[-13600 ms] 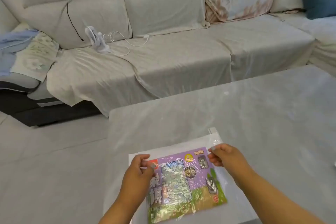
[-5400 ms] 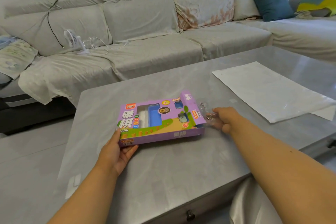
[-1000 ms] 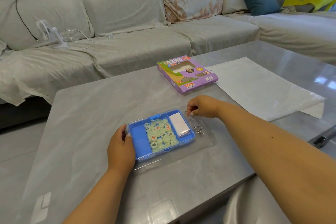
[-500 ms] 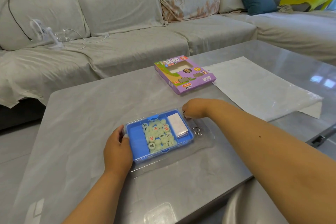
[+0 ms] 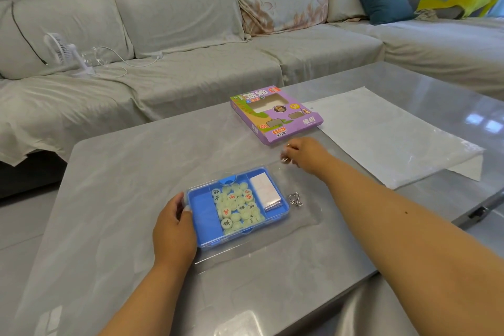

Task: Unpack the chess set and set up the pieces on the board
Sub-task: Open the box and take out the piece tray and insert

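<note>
A blue plastic case (image 5: 203, 217) sits in a clear plastic tray (image 5: 305, 222) on the grey table (image 5: 122, 172). Its middle compartment holds several pale round chess pieces (image 5: 238, 207) with red and black characters. Its right compartment holds a folded white sheet (image 5: 266, 191). My left hand (image 5: 174, 229) grips the case's left end. My right hand (image 5: 305, 153) is beyond the tray's far right corner and pinches a small metal ring puzzle (image 5: 285, 159). A second metal ring puzzle (image 5: 295, 198) lies in the tray beside the case.
The purple cardboard box (image 5: 275, 114) lies further back on the table. A white plastic bag (image 5: 381, 133) is spread at the right. A grey sofa (image 5: 191, 63) with a small fan (image 5: 64, 52) stands behind the table.
My right hand has lifted a metal ring puzzle out of the tray and moved it back and right toward the purple box. My left hand stays on the blue case.
</note>
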{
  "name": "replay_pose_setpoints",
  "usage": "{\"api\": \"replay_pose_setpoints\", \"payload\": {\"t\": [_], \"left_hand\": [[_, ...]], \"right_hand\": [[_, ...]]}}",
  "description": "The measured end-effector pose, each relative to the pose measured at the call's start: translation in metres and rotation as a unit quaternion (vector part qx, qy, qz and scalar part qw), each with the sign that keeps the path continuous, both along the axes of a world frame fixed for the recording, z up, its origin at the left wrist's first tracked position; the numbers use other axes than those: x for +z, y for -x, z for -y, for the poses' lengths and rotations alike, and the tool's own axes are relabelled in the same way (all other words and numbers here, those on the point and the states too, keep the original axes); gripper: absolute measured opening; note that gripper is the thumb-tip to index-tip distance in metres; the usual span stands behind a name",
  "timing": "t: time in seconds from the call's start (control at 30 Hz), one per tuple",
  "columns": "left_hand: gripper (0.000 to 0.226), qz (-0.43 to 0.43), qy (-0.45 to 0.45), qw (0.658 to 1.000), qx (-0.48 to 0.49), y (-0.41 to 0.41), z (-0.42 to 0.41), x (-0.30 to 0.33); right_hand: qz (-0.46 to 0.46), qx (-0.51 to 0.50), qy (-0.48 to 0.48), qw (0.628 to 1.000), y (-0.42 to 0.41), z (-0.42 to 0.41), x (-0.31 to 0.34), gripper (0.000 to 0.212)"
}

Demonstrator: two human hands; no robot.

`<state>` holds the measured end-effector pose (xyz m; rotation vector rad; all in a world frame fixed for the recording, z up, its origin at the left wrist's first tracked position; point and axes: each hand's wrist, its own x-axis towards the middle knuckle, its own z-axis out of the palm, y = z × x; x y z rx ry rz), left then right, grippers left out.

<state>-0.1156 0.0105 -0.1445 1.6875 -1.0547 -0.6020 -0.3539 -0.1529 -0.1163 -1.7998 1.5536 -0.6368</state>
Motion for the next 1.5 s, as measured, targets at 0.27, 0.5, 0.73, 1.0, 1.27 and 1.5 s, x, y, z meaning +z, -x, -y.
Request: {"api": "replay_pose_setpoints", "payload": {"t": [0.27, 0.5, 0.73, 1.0, 1.27, 1.5], "left_hand": [[0.040, 0.003, -0.001, 1.000, 0.005, 0.003, 0.001, 0.001], [0.029, 0.001, -0.003, 1.000, 0.011, 0.000, 0.004, -0.005], [0.033, 0.002, -0.007, 1.000, 0.019, -0.002, 0.004, -0.006], [0.037, 0.002, -0.008, 1.000, 0.025, 0.000, 0.003, -0.006], [0.023, -0.001, -0.011, 1.000, 0.022, -0.005, 0.006, -0.013], [0.024, -0.004, -0.021, 0.999, 0.026, -0.005, 0.006, -0.014]], "right_hand": [[0.100, -0.232, -0.117, 0.961, 0.024, 0.033, -0.013, 0.040], [0.114, -0.196, -0.086, 0.970, 0.032, 0.028, -0.012, 0.039], [0.085, -0.013, -0.020, 0.996, 0.027, -0.036, 0.023, 0.017], [-0.385, 0.242, -0.068, 0.888, 0.004, -0.070, 0.023, 0.058], [-0.364, 0.291, -0.089, 0.880, 0.012, -0.065, 0.024, 0.025], [-0.180, 0.246, -0.116, 0.945, 0.028, -0.049, 0.029, 0.009]]}}
